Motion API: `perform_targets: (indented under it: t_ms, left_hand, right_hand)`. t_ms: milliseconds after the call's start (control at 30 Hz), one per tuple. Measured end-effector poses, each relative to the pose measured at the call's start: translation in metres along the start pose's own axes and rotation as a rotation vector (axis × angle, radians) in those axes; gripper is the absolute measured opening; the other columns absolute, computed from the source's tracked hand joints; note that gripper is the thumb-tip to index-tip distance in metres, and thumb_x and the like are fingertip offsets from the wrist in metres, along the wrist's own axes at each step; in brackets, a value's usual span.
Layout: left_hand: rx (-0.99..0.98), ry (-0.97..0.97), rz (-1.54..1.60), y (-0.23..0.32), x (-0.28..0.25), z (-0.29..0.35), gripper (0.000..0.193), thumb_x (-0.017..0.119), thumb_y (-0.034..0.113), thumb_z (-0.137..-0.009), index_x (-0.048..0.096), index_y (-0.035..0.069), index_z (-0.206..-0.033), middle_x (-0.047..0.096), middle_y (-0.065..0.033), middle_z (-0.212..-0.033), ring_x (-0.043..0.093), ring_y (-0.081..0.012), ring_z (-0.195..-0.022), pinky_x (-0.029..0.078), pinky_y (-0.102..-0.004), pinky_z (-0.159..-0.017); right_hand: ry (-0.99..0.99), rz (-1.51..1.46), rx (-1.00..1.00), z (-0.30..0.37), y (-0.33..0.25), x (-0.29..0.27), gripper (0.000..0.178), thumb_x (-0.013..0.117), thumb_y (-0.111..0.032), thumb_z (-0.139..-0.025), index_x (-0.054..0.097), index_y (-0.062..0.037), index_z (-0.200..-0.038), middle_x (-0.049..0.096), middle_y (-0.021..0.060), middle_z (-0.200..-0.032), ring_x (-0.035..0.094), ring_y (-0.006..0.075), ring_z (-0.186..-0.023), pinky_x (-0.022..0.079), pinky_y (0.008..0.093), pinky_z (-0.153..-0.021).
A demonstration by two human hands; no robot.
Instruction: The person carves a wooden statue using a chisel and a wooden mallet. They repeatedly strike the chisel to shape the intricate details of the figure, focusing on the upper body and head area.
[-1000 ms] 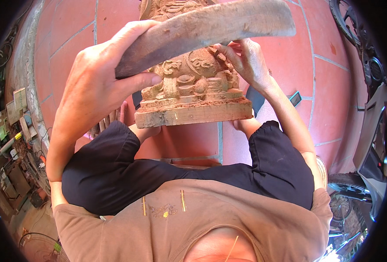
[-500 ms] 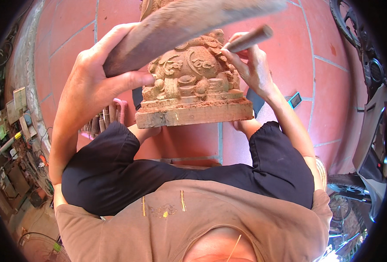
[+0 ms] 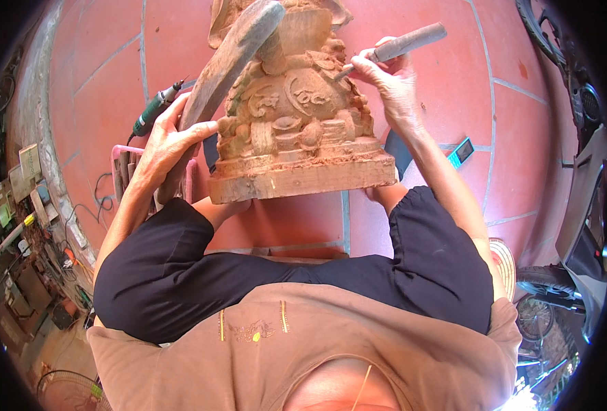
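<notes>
Left fingers [image 3: 168,116] near green power tool [image 3: 153,111]

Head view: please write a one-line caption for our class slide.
A left hand grips a curved wooden bar while the right hand holds a wooden-handled tool at a carved wooden sculpture.

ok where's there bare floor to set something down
Bare red tile lies between the blue-edged device and the grey panel at right; another patch sits between the carving and the black trousers. It's crowded beside the left hand: green rotary tool, cable, pink container.
</notes>
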State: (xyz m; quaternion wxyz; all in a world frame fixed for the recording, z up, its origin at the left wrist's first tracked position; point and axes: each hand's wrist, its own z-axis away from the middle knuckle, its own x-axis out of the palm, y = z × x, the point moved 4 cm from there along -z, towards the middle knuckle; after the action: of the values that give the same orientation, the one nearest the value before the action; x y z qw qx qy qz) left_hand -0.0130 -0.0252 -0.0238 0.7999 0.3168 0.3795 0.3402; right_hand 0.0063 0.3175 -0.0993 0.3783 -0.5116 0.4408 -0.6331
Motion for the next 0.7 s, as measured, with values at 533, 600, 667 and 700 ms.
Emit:
perform_targets:
  t_ms: [533,600,667,700]
  left_hand:
    - [0.002,-0.023,-0.062,-0.002,0.0,-0.001,0.068,0.077,0.028,-0.078,0.05,0.005,-0.136,0.061,-0.0027,-0.108,0.055,-0.0117,-0.097,0.043,-0.0285,-0.086]
    - [0.017,-0.029,-0.06,-0.003,0.002,-0.001,0.068,0.077,0.028,-0.079,0.05,0.005,-0.137,0.061,-0.0026,-0.109,0.055,-0.0118,-0.099,0.043,-0.0286,-0.087]
    - [-0.046,-0.053,-0.064,0.001,0.001,-0.001,0.068,0.077,0.027,-0.078,0.05,0.005,-0.137,0.061,-0.0026,-0.109,0.055,-0.0117,-0.098,0.043,-0.0285,-0.086]
    - [-0.078,-0.066,-0.065,0.001,0.001,-0.001,0.068,0.078,0.027,-0.078,0.05,0.005,-0.137,0.061,-0.0026,-0.109,0.055,-0.0116,-0.098,0.043,-0.0284,-0.086]
  right_hand:
    - [0.082,-0.027,0.215,0.006,0.019,-0.009,0.025,0.068,-0.015,-0.092,0.056,0.0033,-0.105,0.068,0.0152,-0.093,0.071,0.0213,-0.081,0.06,0.0295,-0.074]
    - [0.108,0.033,0.139,0.009,0.02,-0.015,0.025,0.068,-0.015,-0.092,0.057,0.0035,-0.104,0.068,0.015,-0.091,0.071,0.0211,-0.08,0.06,0.0299,-0.073]
    - [0.125,0.07,0.109,0.009,0.019,-0.017,0.024,0.068,-0.015,-0.092,0.057,0.0036,-0.104,0.069,0.0148,-0.09,0.071,0.0208,-0.079,0.059,0.0301,-0.071]
    - [0.13,0.077,0.117,0.008,0.018,-0.017,0.024,0.067,-0.015,-0.092,0.057,0.0036,-0.103,0.069,0.0146,-0.09,0.071,0.0205,-0.078,0.059,0.0301,-0.071]
